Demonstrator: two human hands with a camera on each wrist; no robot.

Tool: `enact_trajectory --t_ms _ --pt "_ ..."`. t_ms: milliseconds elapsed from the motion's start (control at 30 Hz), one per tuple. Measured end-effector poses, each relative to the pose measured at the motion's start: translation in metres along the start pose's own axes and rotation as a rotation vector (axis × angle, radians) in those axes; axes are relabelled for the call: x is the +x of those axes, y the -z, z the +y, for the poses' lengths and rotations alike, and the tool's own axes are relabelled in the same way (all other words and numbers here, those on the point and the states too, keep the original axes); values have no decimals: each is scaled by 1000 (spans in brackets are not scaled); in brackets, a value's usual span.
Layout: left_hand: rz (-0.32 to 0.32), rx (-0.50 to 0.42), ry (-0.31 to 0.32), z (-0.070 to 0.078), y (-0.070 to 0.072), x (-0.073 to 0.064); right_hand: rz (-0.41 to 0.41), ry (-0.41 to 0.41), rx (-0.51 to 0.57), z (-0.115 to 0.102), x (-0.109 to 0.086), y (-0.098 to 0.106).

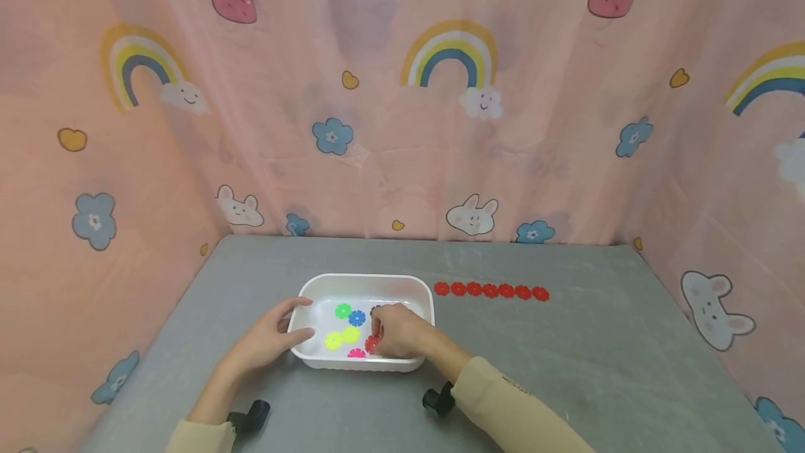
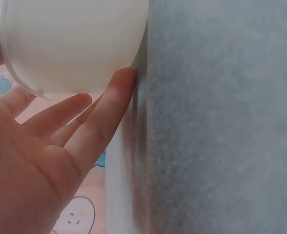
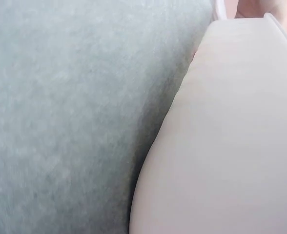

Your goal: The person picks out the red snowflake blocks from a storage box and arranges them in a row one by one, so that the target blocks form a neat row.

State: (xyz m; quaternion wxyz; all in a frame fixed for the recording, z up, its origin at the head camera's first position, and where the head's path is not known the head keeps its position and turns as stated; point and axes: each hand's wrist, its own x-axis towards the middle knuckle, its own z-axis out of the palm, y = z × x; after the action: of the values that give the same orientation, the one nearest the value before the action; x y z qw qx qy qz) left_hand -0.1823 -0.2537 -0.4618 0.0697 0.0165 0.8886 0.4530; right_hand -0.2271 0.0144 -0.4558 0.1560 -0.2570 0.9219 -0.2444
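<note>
A white plastic tray [image 1: 363,280] stands on the grey table. My left hand [image 1: 267,334] holds its left end, thumb and forefinger over the rim; in the left wrist view other fingers [image 2: 104,114] lie against the outer wall. My right hand [image 1: 402,331] reaches into the tray, fingers bent down, fingertips right at a red snowflake disc [image 1: 371,345]. I cannot tell whether they pinch it. Around it lie a green disc [image 1: 342,310], a blue disc [image 1: 356,318], yellow discs [image 1: 333,340], a pink disc [image 1: 356,353] and a dark one partly covered by the hand.
Several red snowflake discs [image 1: 490,291] form a row on the table, right of the tray. Pink patterned cloth [image 1: 377,173] hangs along the back and both sides. The right wrist view mostly shows the tray's outer wall [image 3: 226,126] and the table surface [image 3: 75,117].
</note>
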Motion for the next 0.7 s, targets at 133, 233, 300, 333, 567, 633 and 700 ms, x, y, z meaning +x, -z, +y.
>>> enact_trajectory --t_ms 133,233,300,333,567,633,700 --pt "3 -4 0 -1 0 0 33 -30 51 -2 -1 0" --pt "0 -8 4 -2 -1 1 67 -33 93 -2 -3 1" --pt "-5 -13 5 -2 -1 1 98 -21 119 -2 -3 2" --pt "-5 -14 6 -3 -1 1 115 -12 136 -2 -3 4" --pt "-5 3 23 -3 -1 0 168 49 261 -2 -9 17" --pt "-5 10 26 -2 -1 0 173 70 300 -2 -13 22" --pt "-6 10 28 -2 -1 0 181 93 328 -2 -16 27"
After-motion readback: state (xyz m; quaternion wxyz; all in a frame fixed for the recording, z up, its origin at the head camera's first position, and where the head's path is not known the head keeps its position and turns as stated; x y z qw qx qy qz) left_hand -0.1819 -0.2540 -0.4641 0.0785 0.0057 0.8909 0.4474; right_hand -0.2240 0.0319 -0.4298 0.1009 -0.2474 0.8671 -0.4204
